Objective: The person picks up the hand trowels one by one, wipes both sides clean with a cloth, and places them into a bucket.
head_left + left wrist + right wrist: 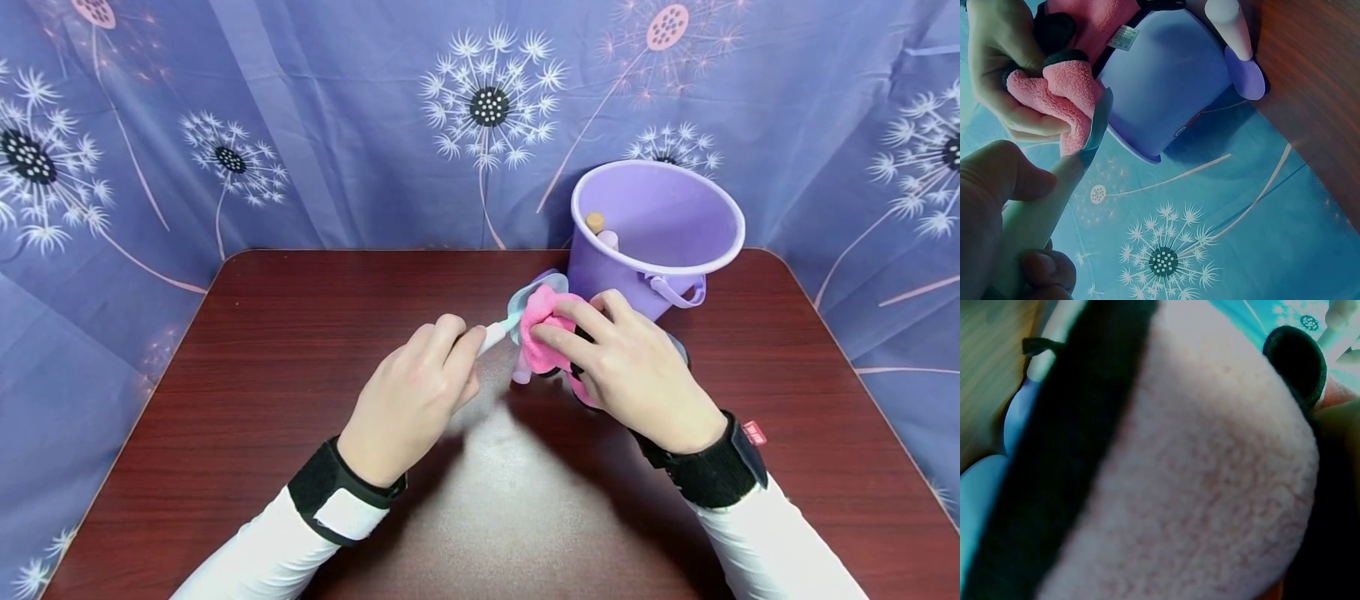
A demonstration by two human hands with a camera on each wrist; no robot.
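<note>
My left hand [423, 379] grips the white handle [491, 337] of a kitchen utensil whose thin, curved teal head [528, 293] points up and right. My right hand [633, 362] holds a pink fleece cloth [545, 329] with black trim, its fingers pressing a fold against that head. Much of the head is hidden behind the cloth. In the left wrist view the cloth [1063, 94] touches the teal edge [1099, 125], and a white tag hangs from its upper part. The cloth [1210, 456] fills most of the right wrist view, blurred.
A purple bucket [630, 271] stands at the back right, with a tan handle end [595, 222] and a pale pink one [608, 240] inside. Beside it on the dark red table [337, 292] lies a purple-headed utensil [1246, 75] with a pale handle. A dandelion-print curtain [337, 125] hangs behind.
</note>
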